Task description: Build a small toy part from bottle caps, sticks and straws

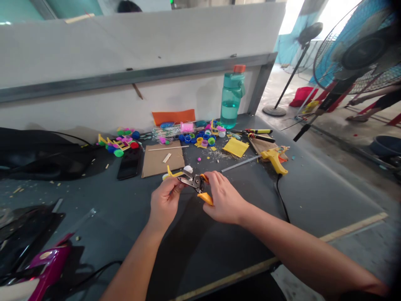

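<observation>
My right hand [224,198] is wrapped around the orange-yellow handles of a pair of wire strippers [196,180], whose metal jaws point left. Close to those jaws, my left hand [165,200] is closed in a pinch. What sits between its fingertips is too small and hidden to name. Just beyond the left fingers shows a small yellow piece [171,171], partly covered by the hand. A white bottle cap [188,169] appears right behind the jaws.
A cardboard piece [163,161] and a black phone [129,164] lie beyond my left hand. Colourful caps [200,138] and a teal bottle [232,100] stand near the partition. To the right are a yellow glue gun [274,159] and a ruler [240,163]; a magenta glue gun [50,263] is lower left.
</observation>
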`<state>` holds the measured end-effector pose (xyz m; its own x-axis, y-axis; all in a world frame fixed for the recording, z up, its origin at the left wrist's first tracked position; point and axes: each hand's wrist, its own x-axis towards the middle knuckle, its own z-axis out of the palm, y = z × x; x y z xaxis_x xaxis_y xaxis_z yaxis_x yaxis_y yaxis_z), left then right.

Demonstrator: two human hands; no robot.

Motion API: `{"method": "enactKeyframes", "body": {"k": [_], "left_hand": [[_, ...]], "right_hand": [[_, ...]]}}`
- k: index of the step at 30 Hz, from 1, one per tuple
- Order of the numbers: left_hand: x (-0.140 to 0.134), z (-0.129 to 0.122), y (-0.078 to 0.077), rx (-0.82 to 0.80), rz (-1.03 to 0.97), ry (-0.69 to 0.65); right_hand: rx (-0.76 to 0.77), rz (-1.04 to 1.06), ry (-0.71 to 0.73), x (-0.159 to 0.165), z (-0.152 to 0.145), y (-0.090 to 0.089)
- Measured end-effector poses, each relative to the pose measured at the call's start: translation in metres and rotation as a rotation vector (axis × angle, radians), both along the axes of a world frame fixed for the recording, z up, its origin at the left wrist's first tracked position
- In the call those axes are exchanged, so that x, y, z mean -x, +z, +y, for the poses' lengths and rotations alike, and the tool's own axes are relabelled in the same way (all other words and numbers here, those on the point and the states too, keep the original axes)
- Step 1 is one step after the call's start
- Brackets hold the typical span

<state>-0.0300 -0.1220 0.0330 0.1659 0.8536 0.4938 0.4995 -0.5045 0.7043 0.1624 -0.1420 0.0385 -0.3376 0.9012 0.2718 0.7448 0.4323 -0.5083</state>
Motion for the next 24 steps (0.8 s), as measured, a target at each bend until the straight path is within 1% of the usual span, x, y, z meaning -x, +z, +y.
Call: {"method": "enactKeyframes", "body": {"k": [10,19,24], "left_hand": [[-0.0016,-0.0004,-0.0006,0.031,-0.033,0.003],[-0.0019,-0.0028,-0.0004,0.047,-0.039,0.001],[-0.0024,-0.0027,0.0008,0.066,-0.054,-0.006]], "right_hand": [[-0.016,0.013,0.042,-0.0016,-0.0018,0.0039],[-0.067,0.070,0.029,0.0044,-0.0023,-0.0044],[-0.078,0.083,0.014,0.0066,-0.0030,-0.0055]]}}
